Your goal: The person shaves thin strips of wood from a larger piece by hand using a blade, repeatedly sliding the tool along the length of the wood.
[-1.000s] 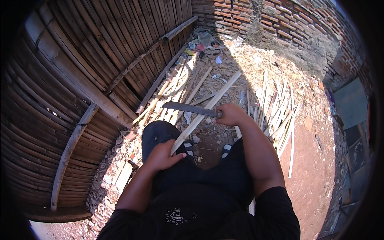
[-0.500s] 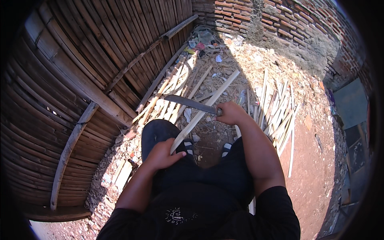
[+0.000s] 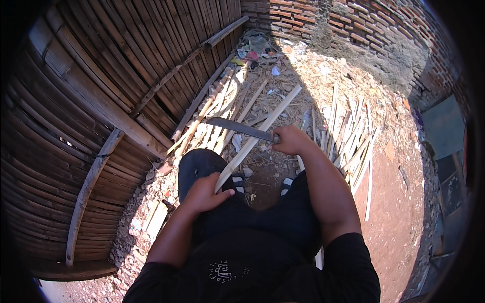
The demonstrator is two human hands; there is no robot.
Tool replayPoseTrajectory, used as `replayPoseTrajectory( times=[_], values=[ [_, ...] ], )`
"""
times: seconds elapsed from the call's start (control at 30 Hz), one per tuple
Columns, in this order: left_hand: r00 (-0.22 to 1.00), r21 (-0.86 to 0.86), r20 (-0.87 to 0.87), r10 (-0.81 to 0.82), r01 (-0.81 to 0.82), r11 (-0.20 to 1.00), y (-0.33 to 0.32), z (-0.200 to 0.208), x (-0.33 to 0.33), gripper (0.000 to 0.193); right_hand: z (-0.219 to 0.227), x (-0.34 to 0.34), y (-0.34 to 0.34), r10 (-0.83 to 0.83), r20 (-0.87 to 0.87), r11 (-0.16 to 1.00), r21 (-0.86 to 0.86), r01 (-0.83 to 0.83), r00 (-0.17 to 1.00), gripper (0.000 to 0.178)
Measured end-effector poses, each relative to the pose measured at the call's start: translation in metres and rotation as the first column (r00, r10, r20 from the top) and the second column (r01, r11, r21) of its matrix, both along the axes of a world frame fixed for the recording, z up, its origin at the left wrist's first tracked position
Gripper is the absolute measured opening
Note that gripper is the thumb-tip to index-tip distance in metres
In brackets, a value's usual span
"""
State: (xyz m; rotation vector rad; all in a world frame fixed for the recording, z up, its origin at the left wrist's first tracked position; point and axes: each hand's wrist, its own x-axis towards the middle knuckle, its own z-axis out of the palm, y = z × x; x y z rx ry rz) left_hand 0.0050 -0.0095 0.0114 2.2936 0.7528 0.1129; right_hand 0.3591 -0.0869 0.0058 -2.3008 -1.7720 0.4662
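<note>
My left hand [image 3: 206, 194] is closed round the near end of a long, pale bamboo strip [image 3: 270, 118], which slants away to the upper right past my knee. In my right hand [image 3: 291, 140] is the handle of a machete [image 3: 240, 128]; its long dark blade points left and lies across the strip, about midway along it. Fingers hide most of the handle. Whether the edge bites into the strip or only rests against it, I cannot tell.
Several split strips [image 3: 353, 136] lie in a sunlit pile at right, and more bamboo pieces [image 3: 222, 101] lie at left beside a bamboo wall [image 3: 151, 45]. A brick wall [image 3: 364, 25] closes the far side. Shavings and litter [image 3: 275, 71] cover the ground ahead.
Both hands keep their grips and nearly the same places. The machete and the strip appear very slightly higher in the picture, along with much of the background.
</note>
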Motion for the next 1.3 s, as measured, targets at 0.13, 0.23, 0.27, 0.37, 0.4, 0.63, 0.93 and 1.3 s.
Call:
replayPoseTrajectory(
  times=[0.13,0.23,0.27,0.37,0.4,0.63,0.93,1.3],
  values=[
    [1.0,-0.02,-0.005,0.018,-0.018,1.0,-0.0012,0.001,0.0005,0.053,-0.0003,-0.0009,0.0002,-0.011,-0.006,1.0,-0.008,0.011,1.0,0.05],
    [1.0,0.005,-0.012,0.008,-0.008,1.0,-0.0002,-0.0002,0.0,0.053,0.0008,-0.0015,0.0006,-0.001,-0.004,1.0,-0.002,0.001,1.0,0.05],
    [1.0,0.007,-0.01,0.008,-0.008,1.0,-0.0002,-0.0002,-0.0002,0.053,0.0012,-0.0021,0.0009,-0.001,-0.001,1.0,-0.004,0.001,1.0,0.05],
    [1.0,0.009,-0.008,0.007,-0.007,1.0,-0.0003,0.0003,-0.0003,0.052,0.0008,-0.0026,0.0008,0.002,0.005,1.0,0.0,-0.002,1.0,0.05],
    [1.0,0.004,-0.013,0.007,-0.007,1.0,-0.0005,0.0012,0.0005,0.052,-0.0006,-0.0019,-0.0001,0.004,0.004,1.0,0.009,-0.004,1.0,0.05],
    [1.0,0.021,-0.002,0.004,-0.004,1.0,-0.0001,-0.0021,0.0006,0.051,-0.0025,-0.0014,-0.0003,-0.005,-0.017,1.0,0.021,0.006,1.0,0.048],
    [1.0,-0.006,-0.026,0.009,-0.009,1.0,0.001,-0.0044,0.0015,0.051,-0.0044,-0.0017,-0.0011,0.012,0.007,0.999,0.047,-0.013,1.0,0.045],
    [1.0,0.004,-0.023,0.01,-0.01,1.0,0.0012,-0.0058,0.0015,0.054,-0.007,0.0002,-0.0013,0.021,-0.008,0.999,0.051,-0.021,1.0,0.047]
  ],
)
